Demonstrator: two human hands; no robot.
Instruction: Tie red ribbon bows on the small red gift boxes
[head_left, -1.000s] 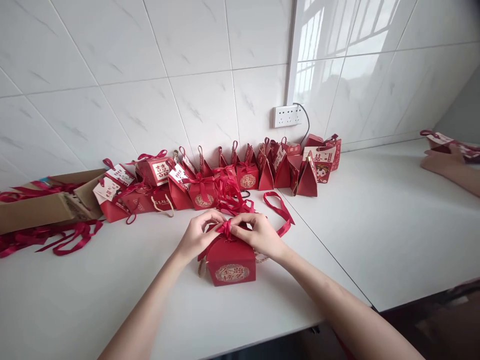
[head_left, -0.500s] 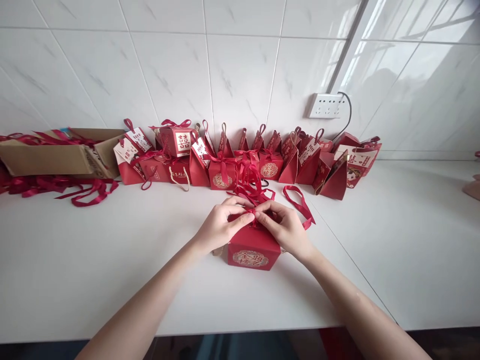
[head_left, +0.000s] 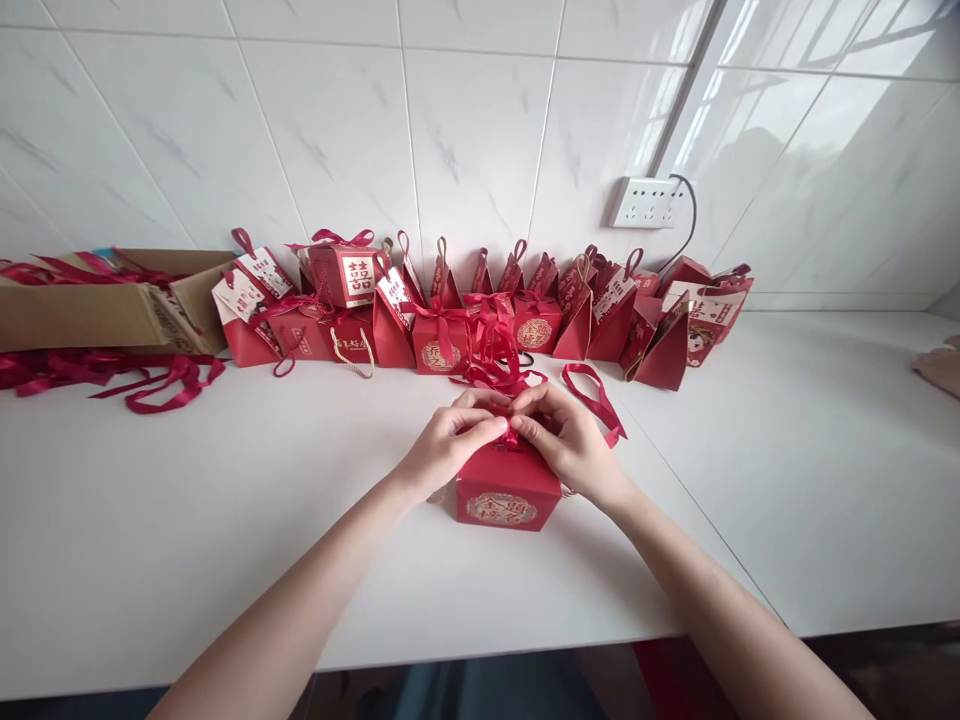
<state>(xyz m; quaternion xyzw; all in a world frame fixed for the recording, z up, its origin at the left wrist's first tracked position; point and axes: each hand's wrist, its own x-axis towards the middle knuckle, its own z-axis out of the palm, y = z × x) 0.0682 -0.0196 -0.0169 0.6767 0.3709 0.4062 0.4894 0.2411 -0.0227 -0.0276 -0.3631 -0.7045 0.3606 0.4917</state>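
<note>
A red gift box (head_left: 501, 490) with a gold round emblem stands in front of me on the white table. On its top is a red ribbon (head_left: 511, 437), partly covered by my fingers. My left hand (head_left: 456, 438) pinches the ribbon between thumb and fingers from the left. From the right, my right hand (head_left: 566, 440) pinches the same ribbon, with its fingertips close to those of the left. Beige cord shows at both sides of the box. Loose red ribbon lies just behind it.
Several red gift boxes (head_left: 442, 340) line the tiled wall. At the left, a cardboard box (head_left: 82, 315) holds red ribbons, and more ribbons (head_left: 176, 385) lie before it. A ribbon strip (head_left: 596, 400) rests right of my hands. A white power socket (head_left: 649, 203) is on the wall.
Both hands keep pinching the ribbon on top of the box, and their fingers have shifted slightly. The whole view has moved a little.
</note>
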